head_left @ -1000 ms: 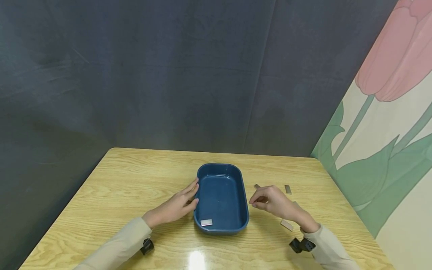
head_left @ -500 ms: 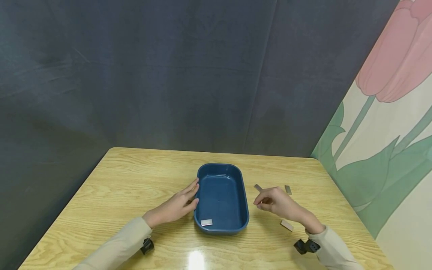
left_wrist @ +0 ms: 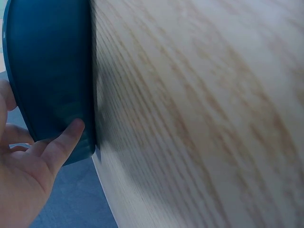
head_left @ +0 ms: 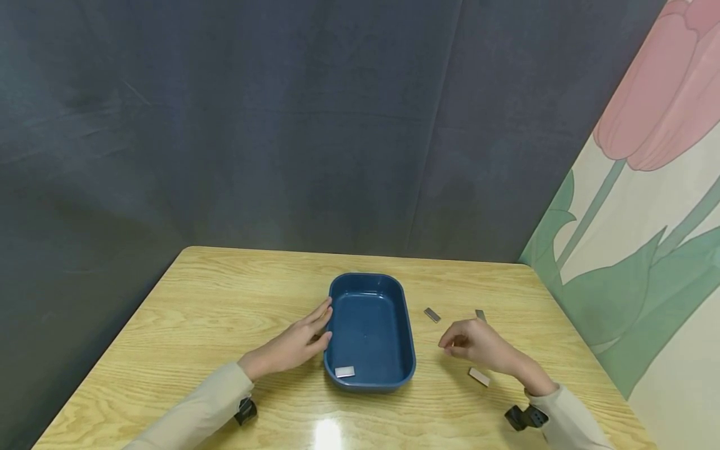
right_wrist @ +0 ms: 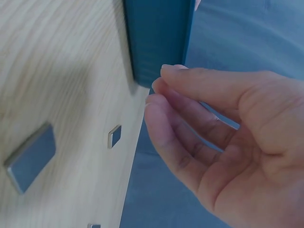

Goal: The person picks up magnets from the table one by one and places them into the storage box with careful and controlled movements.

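A deep blue rectangular tub (head_left: 368, 382) with rounded corners stands on the table. My left hand (head_left: 292, 345) rests against its left wall, fingers extended; in the left wrist view one fingertip (left_wrist: 76, 127) touches the outer wall. Inside the tub, at the near left corner, lies a small flat silver rectangular block (head_left: 345, 372). My right hand (head_left: 478, 347) hovers right of the tub, fingers loosely bent, with nothing visible between thumb and fingertips. Around it on the table lie similar blocks: one toward the tub (head_left: 432, 314), one partly behind the hand (head_left: 480, 314), and a nearer one (head_left: 479, 376).
The light wood-grain table (head_left: 236, 294) carries all of this. Behind it hangs a dark curtain (head_left: 281, 137). A wall with painted tulips (head_left: 635, 250) borders the right side. Each wrist wears a small black device, such as the right wrist camera (head_left: 525, 417).
My right hand has drawn away from the tub, to the right and slightly nearer, uncovering the block closest to the tub and partly covering the far right one. The left hand stays put.
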`<state>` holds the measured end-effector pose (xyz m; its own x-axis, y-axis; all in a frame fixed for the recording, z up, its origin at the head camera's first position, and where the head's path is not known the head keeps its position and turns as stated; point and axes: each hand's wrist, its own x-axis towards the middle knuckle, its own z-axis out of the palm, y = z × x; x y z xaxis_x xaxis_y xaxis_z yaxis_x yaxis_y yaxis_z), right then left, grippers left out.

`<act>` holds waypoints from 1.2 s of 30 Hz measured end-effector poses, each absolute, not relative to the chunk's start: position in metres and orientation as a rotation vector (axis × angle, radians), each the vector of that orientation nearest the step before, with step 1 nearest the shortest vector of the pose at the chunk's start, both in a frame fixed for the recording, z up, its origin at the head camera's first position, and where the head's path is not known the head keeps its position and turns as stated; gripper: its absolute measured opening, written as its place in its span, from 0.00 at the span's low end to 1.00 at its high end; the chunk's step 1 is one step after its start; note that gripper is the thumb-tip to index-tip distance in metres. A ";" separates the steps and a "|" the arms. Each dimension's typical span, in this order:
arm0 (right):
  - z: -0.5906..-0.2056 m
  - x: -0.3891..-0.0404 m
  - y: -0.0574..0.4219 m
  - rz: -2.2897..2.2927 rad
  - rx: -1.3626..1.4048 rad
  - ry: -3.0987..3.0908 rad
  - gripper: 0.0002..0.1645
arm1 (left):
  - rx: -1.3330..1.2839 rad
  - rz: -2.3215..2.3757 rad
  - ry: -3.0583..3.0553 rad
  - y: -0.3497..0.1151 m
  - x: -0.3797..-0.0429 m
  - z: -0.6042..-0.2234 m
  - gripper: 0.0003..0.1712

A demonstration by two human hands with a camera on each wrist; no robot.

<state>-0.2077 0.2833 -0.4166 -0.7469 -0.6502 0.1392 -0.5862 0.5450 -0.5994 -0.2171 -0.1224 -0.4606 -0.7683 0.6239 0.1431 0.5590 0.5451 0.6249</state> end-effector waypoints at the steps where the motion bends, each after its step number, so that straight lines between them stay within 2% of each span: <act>1: -0.417 -0.208 0.285 -0.971 -1.065 2.675 0.07 | 1.027 1.030 2.674 -0.122 -0.217 -0.461 0.34; 15: -0.422 -0.208 0.301 -0.935 -1.031 2.665 0.07 | 1.026 1.047 2.662 -0.122 -0.217 -0.462 0.34; 26: -0.430 -0.207 0.315 -0.901 -1.188 2.602 0.08 | 1.030 1.054 2.657 -0.122 -0.217 -0.462 0.34; 36: -0.437 -0.206 0.327 -0.917 -1.180 2.603 0.08 | 1.032 1.046 2.663 -0.122 -0.217 -0.461 0.34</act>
<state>-0.2062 0.3274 -0.4366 -0.6827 -0.7211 0.1180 -0.6359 0.5068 -0.5821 -0.2171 -0.1223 -0.4606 -0.7653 0.6270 0.1455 0.5584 0.5342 0.6347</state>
